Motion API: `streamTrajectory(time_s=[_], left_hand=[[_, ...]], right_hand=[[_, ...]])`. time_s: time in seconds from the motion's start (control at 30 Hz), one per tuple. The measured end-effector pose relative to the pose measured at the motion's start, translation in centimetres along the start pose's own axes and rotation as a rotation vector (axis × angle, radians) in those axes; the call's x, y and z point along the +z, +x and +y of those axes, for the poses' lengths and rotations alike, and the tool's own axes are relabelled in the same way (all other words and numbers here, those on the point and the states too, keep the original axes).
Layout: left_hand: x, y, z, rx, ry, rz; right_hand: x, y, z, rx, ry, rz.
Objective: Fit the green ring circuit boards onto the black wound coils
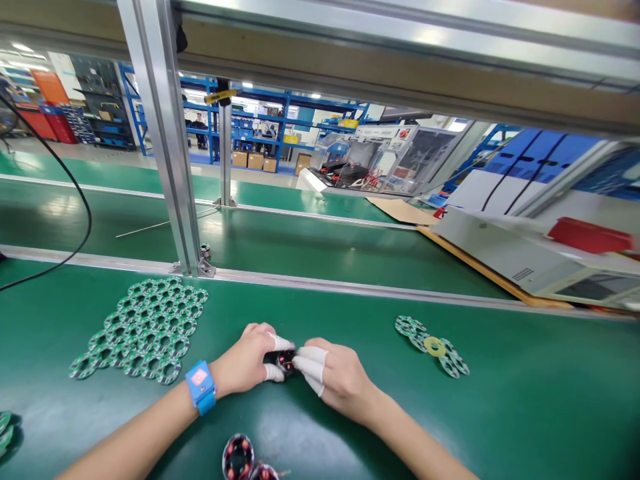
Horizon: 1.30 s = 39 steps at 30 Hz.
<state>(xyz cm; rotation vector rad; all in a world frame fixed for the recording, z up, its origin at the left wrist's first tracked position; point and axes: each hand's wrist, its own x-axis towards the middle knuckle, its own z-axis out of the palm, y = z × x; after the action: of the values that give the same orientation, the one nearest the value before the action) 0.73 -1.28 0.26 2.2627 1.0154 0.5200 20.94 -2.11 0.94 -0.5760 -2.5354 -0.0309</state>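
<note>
My left hand [253, 360], with a blue wrist strap [201, 388] and white finger covers, grips a small black ring-shaped part with copper windings [285, 361] between thumb and fingers. From the right, my right hand [334, 375], also in white finger covers, has its fingertips pressed together at the part's edge; whether they pinch anything small is hidden. Two similar wound rings [239, 458] lie near the bottom edge, below my hands. Many round green circuit boards [145, 328] are laid out flat on the left.
Several green boards [453, 360] and a yellow ring [435, 347] lie on the right of the green table [525, 400]. More boards [6, 432] sit at the left edge. A metal post [167, 147] rises behind the laid-out boards; a black cable hangs at left.
</note>
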Motion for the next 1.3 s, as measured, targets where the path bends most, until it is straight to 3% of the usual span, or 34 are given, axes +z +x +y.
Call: streamTrajectory(time_s=[0.17, 0.37, 0.63, 0.73, 0.8, 0.87, 0.93, 1.07, 1.2, 1.3], left_hand=[[-0.3, -0.1, 0.0, 0.035, 0.021, -0.028], [-0.4, -0.1, -0.2, 0.024, 0.027, -0.028], [-0.1, -0.5, 0.0, 0.023, 0.021, 0.003], [-0.1, -0.5, 0.0, 0.009, -0.007, 0.003], [-0.1, -0.4, 0.1, -0.005, -0.025, -0.005], [-0.1, -0.3, 0.2, -0.025, -0.04, -0.019], [-0.1, -0.3, 0.2, -0.046, -0.049, -0.03], [0.0, -0.5, 0.0, -0.061, -0.069, -0.052], [-0.1, -0.9, -0.4, -0.085, -0.141, -0.06], [-0.4, -1.0, -0.8, -0.142, -0.212, 0.002]], right_hand=[[0.3, -0.5, 0.5, 0.092, 0.069, 0.119], [-0.5, -0.7, -0.5, -0.02, 0.073, -0.089], [0.7, 0.1, -3.4, -0.141, -0.127, -0.3], [-0.4, -0.2, -2.9, -0.143, -0.039, -0.227], [-2.0, -0.5, -0.8, 0.088, 0.015, -0.063], [-4.0, -1.0, 2.5, 0.61, -0.064, 0.089], [-6.2, -1.7, 6.2, 1.036, -0.138, 0.01], [-9.1, -3.8, 11.2, 1.211, -0.203, -0.144], [-10.1, -5.8, 12.4, 1.361, -0.358, -0.298], [-10.5, -7.1, 12.8, 1.433, -0.462, -0.393]])
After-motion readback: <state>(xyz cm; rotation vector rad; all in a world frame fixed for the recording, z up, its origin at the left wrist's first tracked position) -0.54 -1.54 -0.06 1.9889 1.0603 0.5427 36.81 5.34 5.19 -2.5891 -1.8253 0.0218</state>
